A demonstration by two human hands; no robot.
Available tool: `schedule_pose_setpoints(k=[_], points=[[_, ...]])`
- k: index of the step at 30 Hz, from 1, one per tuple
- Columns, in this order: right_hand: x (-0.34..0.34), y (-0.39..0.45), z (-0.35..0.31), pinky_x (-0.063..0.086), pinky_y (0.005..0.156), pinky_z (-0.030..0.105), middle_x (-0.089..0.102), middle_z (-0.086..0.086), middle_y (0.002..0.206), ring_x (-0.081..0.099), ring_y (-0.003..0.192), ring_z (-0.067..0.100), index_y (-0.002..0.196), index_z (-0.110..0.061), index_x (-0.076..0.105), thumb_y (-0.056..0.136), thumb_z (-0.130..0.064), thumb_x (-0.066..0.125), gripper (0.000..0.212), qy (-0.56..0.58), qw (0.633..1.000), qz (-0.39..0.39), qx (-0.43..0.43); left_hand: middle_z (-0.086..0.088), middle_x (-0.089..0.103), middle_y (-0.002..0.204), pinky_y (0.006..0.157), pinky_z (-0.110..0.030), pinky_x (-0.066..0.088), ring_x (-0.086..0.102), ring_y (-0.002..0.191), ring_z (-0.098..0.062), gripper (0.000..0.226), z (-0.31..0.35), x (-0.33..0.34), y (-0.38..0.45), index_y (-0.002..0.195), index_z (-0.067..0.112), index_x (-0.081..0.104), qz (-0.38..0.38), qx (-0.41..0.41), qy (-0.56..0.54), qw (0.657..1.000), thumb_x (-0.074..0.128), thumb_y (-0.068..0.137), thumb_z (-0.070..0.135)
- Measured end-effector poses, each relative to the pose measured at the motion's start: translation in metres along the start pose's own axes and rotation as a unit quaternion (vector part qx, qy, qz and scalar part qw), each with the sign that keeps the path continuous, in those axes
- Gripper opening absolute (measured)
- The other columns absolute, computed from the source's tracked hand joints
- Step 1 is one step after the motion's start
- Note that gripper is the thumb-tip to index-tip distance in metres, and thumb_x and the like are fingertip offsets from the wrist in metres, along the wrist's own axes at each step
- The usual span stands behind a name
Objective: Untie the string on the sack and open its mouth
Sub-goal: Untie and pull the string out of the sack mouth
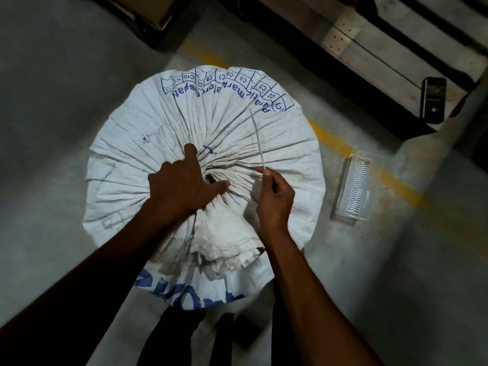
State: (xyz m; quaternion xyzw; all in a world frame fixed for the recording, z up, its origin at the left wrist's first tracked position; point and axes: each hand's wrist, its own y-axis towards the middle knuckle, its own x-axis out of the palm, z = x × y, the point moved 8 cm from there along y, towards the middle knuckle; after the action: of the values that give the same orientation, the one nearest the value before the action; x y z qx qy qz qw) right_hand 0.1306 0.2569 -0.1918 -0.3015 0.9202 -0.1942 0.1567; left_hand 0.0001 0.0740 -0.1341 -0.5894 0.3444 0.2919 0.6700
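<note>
On the floor, left hand (pixel 182 186) clutches the sack (pixel 200 143) neck; right hand (pixel 274 199) pinches the string (pixel 257 140).

You are looking down at a grey concrete floor (pixel 66 107), dim and unevenly lit. A yellow painted line (pixel 369 170) crosses it diagonally, passing beyond your right hand. Further out on that side lies a clear plastic tray (pixel 356 188) of wavy white pieces (what they are is unclear). Above it a dark phone (pixel 433 97) rests on a pale wooden pallet (pixel 369 43). Far ahead of your left hand, a cardboard box (pixel 148 9) sits in shadow.
</note>
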Motion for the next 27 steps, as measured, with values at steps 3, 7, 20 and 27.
schedule_pose_setpoints(k=[3, 7, 20, 27], points=[[0.003, -0.005, 0.003, 0.050, 0.082, 0.020, 0.079, -0.001, 0.098, 0.068, 0.088, 0.003, 0.106, -0.009, 0.080, 0.104, -0.013, 0.056, 0.024, 0.004, 1.000, -0.008, -0.009, -0.016, 0.065, 0.126, 0.101, -0.059, 0.041, 0.053, 0.126, -0.042, 0.114, -0.001, 0.013, -0.003, 0.145, 0.021, 0.026, -0.010, -0.023, 0.031, 0.999, 0.075, 0.062, 0.081], [-0.006, -0.006, 0.029, 0.042, 0.077, 0.037, 0.064, -0.016, 0.075, 0.051, 0.069, 0.001, 0.101, -0.026, 0.081, 0.100, -0.037, 0.056, 0.027, 0.003, 0.998, -0.027, 0.059, -0.016, 0.066, 0.122, 0.099, -0.057, 0.047, 0.055, 0.124, -0.041, 0.097, -0.008, 0.013, 0.004, 0.146, 0.021, 0.023, -0.041, 0.000, 0.006, 0.999, 0.080, 0.073, 0.049], [0.002, -0.001, 0.005, 0.042, 0.058, 0.019, 0.067, -0.015, 0.071, 0.053, 0.055, -0.004, 0.100, -0.014, 0.080, 0.105, -0.022, 0.056, 0.026, 0.008, 0.995, -0.081, 0.057, -0.014, 0.070, 0.097, 0.085, -0.042, 0.048, 0.069, 0.097, -0.038, 0.092, -0.013, -0.026, -0.014, 0.148, 0.028, 0.031, -0.002, 0.106, -0.004, 0.994, 0.058, 0.068, 0.063], [0.018, -0.009, -0.024, 0.024, 0.046, 0.020, 0.028, -0.008, 0.051, 0.020, 0.046, 0.012, 0.107, -0.020, 0.078, 0.107, -0.028, 0.054, 0.025, 0.091, 0.989, -0.090, 0.070, -0.017, 0.072, 0.110, 0.100, -0.048, 0.042, 0.067, 0.111, -0.038, 0.112, -0.020, 0.002, -0.016, 0.157, 0.028, 0.018, 0.003, 0.012, 0.039, 0.999, 0.074, 0.071, 0.073]])
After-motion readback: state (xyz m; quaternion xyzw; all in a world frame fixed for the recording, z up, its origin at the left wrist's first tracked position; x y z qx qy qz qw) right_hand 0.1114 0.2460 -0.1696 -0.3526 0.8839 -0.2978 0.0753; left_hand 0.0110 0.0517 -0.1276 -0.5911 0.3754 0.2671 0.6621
